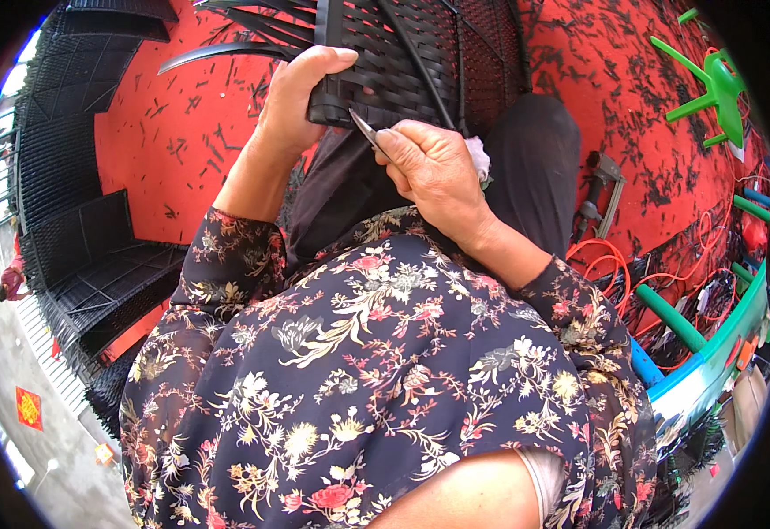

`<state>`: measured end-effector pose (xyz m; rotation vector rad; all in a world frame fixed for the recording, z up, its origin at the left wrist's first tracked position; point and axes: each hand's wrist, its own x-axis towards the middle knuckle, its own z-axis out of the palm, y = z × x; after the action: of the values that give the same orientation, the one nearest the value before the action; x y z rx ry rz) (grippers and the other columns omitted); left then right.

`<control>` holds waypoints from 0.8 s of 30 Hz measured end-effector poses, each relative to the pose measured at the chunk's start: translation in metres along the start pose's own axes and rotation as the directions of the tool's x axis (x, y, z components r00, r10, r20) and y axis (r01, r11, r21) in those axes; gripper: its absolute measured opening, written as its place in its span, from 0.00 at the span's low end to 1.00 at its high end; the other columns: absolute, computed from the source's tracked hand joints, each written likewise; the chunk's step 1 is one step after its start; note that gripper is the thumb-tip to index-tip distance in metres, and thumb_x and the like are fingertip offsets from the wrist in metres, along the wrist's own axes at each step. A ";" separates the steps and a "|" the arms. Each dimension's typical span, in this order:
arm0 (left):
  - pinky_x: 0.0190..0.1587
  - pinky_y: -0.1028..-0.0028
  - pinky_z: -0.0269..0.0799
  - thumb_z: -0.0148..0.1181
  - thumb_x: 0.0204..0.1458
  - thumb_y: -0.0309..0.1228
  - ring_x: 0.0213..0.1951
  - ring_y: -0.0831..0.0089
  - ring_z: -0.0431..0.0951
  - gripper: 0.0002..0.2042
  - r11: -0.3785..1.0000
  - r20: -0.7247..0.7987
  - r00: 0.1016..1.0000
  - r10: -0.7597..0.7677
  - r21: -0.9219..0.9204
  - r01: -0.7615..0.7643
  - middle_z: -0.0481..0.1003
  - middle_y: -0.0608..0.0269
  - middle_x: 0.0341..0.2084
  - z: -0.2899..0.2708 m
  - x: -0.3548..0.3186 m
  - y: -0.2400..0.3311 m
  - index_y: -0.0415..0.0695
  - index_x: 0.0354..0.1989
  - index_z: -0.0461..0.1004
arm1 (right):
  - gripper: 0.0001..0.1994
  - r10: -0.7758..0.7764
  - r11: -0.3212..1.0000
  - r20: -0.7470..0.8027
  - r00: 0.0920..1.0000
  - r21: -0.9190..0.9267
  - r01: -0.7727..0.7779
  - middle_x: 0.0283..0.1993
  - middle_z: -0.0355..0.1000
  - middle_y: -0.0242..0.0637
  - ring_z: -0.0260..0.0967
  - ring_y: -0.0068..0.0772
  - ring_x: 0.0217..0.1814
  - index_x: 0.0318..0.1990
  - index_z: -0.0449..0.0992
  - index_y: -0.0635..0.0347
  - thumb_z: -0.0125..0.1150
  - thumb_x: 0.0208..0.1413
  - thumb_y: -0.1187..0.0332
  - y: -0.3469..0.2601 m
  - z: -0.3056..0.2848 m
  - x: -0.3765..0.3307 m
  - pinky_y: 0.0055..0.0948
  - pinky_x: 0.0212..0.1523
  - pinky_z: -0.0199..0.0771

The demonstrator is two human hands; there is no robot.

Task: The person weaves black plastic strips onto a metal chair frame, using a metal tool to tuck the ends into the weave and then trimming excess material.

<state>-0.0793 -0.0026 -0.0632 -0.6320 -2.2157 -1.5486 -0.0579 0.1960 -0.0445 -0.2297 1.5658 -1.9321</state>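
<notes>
A black woven wicker panel point(398, 66) on a frame leans across my lap at the top. My left hand point(295, 93) is closed around its near left corner, thumb on top of the flat edge. Several loose black strips point(244, 31) stick out to the left beyond that hand. My right hand point(433, 167) pinches a small pointed metal blade point(365, 130); its handle is hidden in the fingers, so its exact kind cannot be told. The blade's tip points up and left, close to the panel's lower edge.
Black woven furniture pieces point(72, 176) are stacked at the left. Black strip offcuts litter the red floor point(151, 159). To the right lie a nail-gun-like tool point(598, 189), an orange hose point(610, 256), a green plastic stool point(722, 88) and green tubes point(672, 317).
</notes>
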 end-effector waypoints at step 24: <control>0.34 0.71 0.72 0.48 0.54 0.32 0.32 0.68 0.75 0.12 0.754 -0.066 0.933 -0.355 -0.611 0.244 0.72 0.58 0.32 0.012 0.013 -0.002 0.39 0.42 0.70 | 0.14 -0.185 0.754 0.057 0.981 -0.632 0.179 0.20 0.67 0.48 0.67 0.54 0.26 0.30 0.63 0.62 0.56 0.54 0.61 0.047 -0.025 -0.019 0.44 0.27 0.62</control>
<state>-0.0922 0.0101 -0.0619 -0.2703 -1.7336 -2.4071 -0.0388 0.2229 -0.0903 -0.6811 2.2372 -1.4531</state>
